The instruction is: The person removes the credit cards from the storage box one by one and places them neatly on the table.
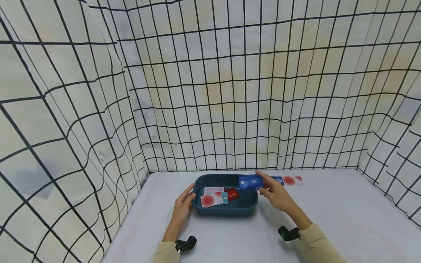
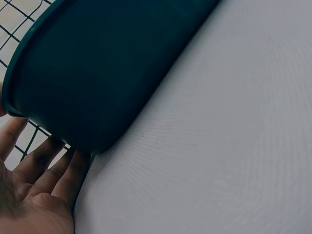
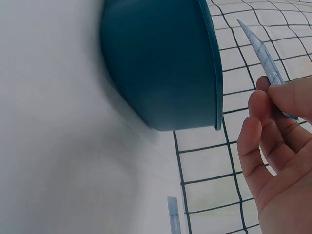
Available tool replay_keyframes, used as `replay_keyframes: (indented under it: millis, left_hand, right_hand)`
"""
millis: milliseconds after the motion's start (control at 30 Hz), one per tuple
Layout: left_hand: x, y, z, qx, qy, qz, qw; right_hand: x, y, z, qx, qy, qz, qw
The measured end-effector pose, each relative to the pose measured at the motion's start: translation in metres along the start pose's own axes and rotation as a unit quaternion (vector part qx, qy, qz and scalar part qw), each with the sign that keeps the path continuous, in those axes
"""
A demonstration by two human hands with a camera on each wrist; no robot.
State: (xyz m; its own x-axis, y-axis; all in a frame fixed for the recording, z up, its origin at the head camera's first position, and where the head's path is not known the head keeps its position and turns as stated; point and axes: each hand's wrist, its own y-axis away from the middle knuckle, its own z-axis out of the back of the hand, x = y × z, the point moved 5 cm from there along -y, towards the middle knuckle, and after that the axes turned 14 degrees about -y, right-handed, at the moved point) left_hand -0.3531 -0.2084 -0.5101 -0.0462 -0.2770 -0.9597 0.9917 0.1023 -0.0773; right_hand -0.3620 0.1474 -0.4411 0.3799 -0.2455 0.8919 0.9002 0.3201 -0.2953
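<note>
A blue VIP card (image 1: 250, 182) is pinched between the thumb and fingers of my right hand (image 1: 274, 191), above the right end of a dark teal bin (image 1: 227, 212). The right wrist view shows this card (image 3: 263, 56) nearly edge-on. My left hand (image 1: 182, 206) touches the bin's left end; in the left wrist view its fingers (image 2: 73, 170) extend fairly straight against the outer wall. Inside the bin lie a white card with a red circle (image 1: 208, 200), a pale card (image 1: 210, 190), a light blue card (image 1: 225, 197) and a red VIP card (image 1: 234, 195), partly overlapping.
On the white table (image 1: 345, 212), right of the bin, lie a blue card (image 1: 279, 179), partly behind my right hand, and a white card with a red circle (image 1: 291, 180). Black netting (image 1: 245, 120) over white sheeting rises at the back and both sides.
</note>
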Motion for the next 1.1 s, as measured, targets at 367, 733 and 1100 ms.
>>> replay_keyframes:
  millis: [367,733,1100]
  left_hand:
    - [-0.001,0.001,-0.002,0.005,0.000,0.006,1.0000]
    - [-0.002,0.003,-0.002,0.005,-0.006,0.009,0.9999]
    - [-0.002,0.001,-0.002,0.009,-0.003,0.008,0.9999]
  right_hand:
    - [-0.004,-0.001,0.023,-0.012,-0.033,-0.013,0.999]
    - [-0.007,0.000,0.041,-0.017,-0.026,-0.008,0.999]
    - [-0.015,0.000,0.051,-0.012,-0.014,-0.031,0.999]
